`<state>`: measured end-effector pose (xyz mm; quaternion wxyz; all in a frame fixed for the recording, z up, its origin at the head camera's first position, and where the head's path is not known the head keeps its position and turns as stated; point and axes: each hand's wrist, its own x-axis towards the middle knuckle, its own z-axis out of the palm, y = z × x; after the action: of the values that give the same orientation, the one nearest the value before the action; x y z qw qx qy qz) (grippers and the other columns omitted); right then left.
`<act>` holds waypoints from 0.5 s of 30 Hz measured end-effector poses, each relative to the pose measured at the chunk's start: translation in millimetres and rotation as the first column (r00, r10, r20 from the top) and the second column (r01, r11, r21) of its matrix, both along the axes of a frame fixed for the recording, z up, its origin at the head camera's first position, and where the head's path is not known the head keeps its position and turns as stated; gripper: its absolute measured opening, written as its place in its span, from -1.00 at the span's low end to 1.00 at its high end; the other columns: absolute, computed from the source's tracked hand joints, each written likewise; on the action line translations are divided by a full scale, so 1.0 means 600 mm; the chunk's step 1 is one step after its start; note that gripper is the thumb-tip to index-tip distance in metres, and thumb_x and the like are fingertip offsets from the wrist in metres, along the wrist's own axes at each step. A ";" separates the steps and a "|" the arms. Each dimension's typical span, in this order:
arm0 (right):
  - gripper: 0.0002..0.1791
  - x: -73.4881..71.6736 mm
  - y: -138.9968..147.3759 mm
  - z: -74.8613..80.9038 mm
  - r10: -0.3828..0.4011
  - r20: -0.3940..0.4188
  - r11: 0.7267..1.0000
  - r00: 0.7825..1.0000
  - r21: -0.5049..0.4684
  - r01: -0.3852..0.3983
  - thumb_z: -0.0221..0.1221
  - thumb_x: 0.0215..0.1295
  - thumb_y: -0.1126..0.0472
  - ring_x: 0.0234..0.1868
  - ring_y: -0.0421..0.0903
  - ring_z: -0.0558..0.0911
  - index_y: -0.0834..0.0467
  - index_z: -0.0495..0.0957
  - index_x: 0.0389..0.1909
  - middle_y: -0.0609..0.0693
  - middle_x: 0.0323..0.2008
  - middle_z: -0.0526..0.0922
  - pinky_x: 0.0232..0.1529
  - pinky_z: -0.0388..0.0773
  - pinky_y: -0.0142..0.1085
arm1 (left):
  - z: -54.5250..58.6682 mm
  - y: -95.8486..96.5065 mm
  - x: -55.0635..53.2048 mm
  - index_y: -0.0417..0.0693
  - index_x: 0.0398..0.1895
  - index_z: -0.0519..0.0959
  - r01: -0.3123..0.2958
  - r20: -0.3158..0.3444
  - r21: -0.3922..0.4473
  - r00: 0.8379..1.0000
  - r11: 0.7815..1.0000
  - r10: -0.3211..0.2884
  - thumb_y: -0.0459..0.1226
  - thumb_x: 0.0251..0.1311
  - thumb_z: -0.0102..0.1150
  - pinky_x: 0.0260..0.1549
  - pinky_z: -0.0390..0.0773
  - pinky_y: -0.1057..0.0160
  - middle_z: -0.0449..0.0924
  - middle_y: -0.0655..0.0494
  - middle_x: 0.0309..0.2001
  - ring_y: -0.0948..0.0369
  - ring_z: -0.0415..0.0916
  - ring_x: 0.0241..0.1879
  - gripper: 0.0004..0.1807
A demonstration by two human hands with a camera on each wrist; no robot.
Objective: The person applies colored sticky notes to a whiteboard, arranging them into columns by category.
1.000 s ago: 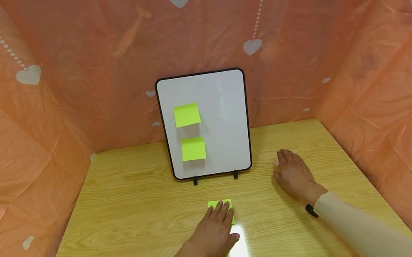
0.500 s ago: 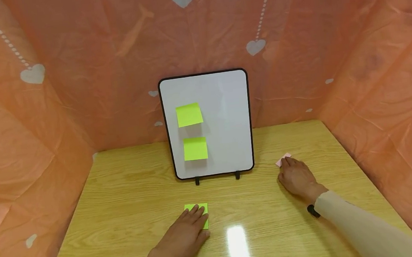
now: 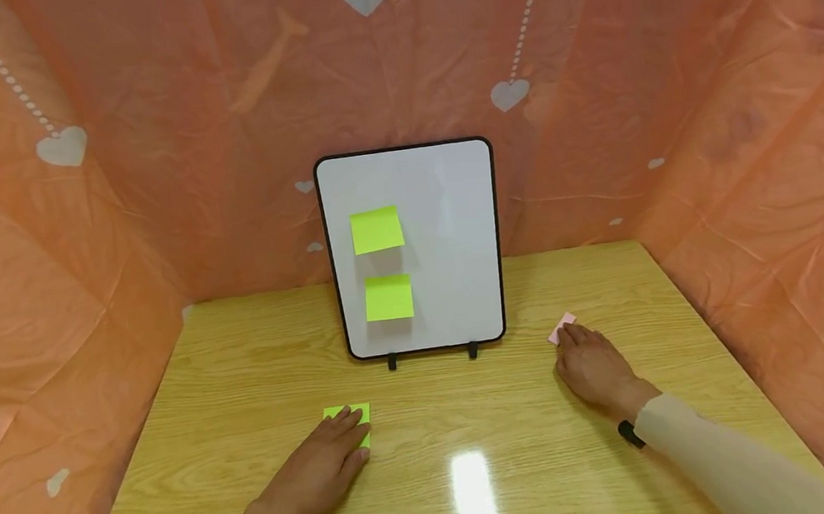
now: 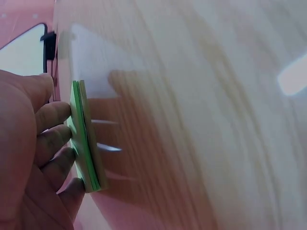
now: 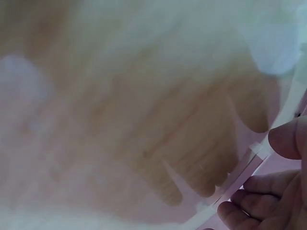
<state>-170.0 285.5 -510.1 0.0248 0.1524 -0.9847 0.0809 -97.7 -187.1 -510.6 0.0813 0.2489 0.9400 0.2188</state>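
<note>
My left hand (image 3: 315,470) lies on a yellow-green sticky note pad (image 3: 334,412) at the left front of the table, fingers extended over its top. In the left wrist view the pad (image 4: 85,143) appears edge-on, a thin stack beneath the fingertips. Right of the whiteboard, my right hand (image 3: 595,365) has its fingertips on a small pink sticky note pad (image 3: 561,327), which the fingers partly hide. The right wrist view has the thumb apart from that pad (image 5: 241,173).
A black-framed whiteboard (image 3: 448,245) stands upright on two black feet at the table's back. Two yellow-green notes, an upper note (image 3: 376,230) and a lower note (image 3: 389,298), stick to its left half. Orange cloth (image 3: 221,160) with hearts surrounds the wooden table (image 3: 537,445).
My left hand has slid the yellow-green pad leftward across the table. The right hand has shifted slightly, and more of the pink pad shows beyond its fingers.
</note>
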 end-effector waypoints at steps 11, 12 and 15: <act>-0.43 0.039 -0.023 -0.001 0.079 0.023 0.996 0.997 0.038 -0.080 0.05 0.54 0.26 0.48 0.38 0.42 0.50 0.37 0.44 0.42 0.44 0.43 0.49 0.34 0.28 | 0.001 -0.026 -0.008 -0.07 0.39 0.59 -0.053 0.011 0.010 0.999 0.999 0.053 -0.05 0.64 0.00 0.59 0.21 -0.16 0.45 -0.02 0.51 -0.07 0.25 0.58 -0.54; -0.43 0.041 -0.026 -0.003 0.101 0.017 0.994 0.995 0.041 -0.102 0.06 0.53 0.26 0.48 0.37 0.42 0.51 0.37 0.43 0.42 0.44 0.43 0.49 0.35 0.26 | 0.001 -0.027 -0.008 -0.07 0.39 0.60 -0.058 0.011 0.009 0.998 0.998 0.058 -0.06 0.64 0.01 0.59 0.21 -0.15 0.45 -0.02 0.50 -0.07 0.26 0.58 -0.54; -0.43 0.048 -0.035 -0.005 0.174 -0.003 0.983 0.985 0.056 -0.174 0.09 0.52 0.26 0.47 0.33 0.45 0.50 0.39 0.42 0.39 0.43 0.46 0.48 0.39 0.22 | 0.000 -0.029 -0.009 -0.09 0.37 0.60 -0.056 -0.001 0.005 0.998 0.998 0.056 -0.10 0.63 0.04 0.58 0.22 -0.16 0.46 -0.04 0.50 -0.08 0.26 0.58 -0.57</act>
<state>-141.4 264.8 -513.1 0.0174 0.2389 -0.9693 0.0549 -103.1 -204.3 -510.4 0.0740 0.2229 0.9460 0.2233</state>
